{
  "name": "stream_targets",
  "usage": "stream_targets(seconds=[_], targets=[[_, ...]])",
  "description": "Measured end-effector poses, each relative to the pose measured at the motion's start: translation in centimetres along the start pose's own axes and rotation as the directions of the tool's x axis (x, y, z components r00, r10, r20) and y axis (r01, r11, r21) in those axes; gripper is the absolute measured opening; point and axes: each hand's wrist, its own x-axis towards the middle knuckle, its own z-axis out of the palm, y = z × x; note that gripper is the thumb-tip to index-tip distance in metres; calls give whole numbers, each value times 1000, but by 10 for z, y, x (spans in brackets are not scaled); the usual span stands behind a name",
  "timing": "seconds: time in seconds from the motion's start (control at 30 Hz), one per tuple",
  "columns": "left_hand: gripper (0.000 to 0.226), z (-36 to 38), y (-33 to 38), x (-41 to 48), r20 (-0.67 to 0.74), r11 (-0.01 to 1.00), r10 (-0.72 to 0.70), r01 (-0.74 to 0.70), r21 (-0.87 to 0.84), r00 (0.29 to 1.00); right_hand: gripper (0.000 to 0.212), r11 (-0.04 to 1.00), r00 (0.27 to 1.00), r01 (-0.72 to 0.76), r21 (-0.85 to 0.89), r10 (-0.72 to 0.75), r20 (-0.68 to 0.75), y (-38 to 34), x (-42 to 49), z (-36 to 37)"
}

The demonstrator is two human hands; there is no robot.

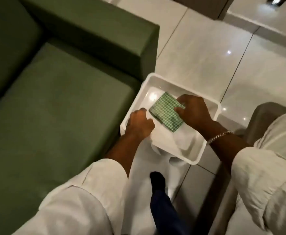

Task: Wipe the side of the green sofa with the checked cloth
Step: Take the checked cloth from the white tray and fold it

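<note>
Green is the colour of the big sofa (59, 99), and it sits off to the left of both hands. Its tall side (149, 53) stands just past the left hand, up and away from it. The left hand (139, 125) is curled and grips the near left edge of a white tub (211, 116) on the floor. It looks like some white cloth (171, 138) is bunched under it too. The checked cloth (166, 111) lies folded flat inside the tub, right between the two hands. Its long way runs from the left hand's side across toward the right hand. The right hand (193, 112) is nearer, with bent fingers (179, 109) pressing on the cloth's right edge, not yet closed around it. I think that hand will lift the cloth and carry it left to the sofa side.
</note>
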Motion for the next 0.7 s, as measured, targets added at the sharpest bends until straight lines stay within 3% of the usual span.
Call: stream_targets(seconds=[0.2, 0.33, 0.43, 0.5, 0.7], targets=[[34, 43, 10, 58, -171, 995, 39, -54, -85, 985, 44, 991, 997, 18, -136, -28, -71, 38, 22, 50], [21, 52, 15, 60, -173, 983, 10, -41, -176, 985, 41, 996, 986, -23, -89, 8, -164, 40, 30, 60], [24, 37, 16, 45, -110, 905, -59, 7, -425, 992, 34, 999, 969, -36, 10, 37, -245, 26, 13, 43], [27, 16, 16, 24, -101, 837, -23, -36, -546, 995, 31, 991, 951, -30, 128, 68, -303, 6, -12, 25], [19, -44, -13, -70, -189, 757, 101, -199, -622, 977, 20, 922, 933, -25, 387, 161, -322, -64, -121, 18]])
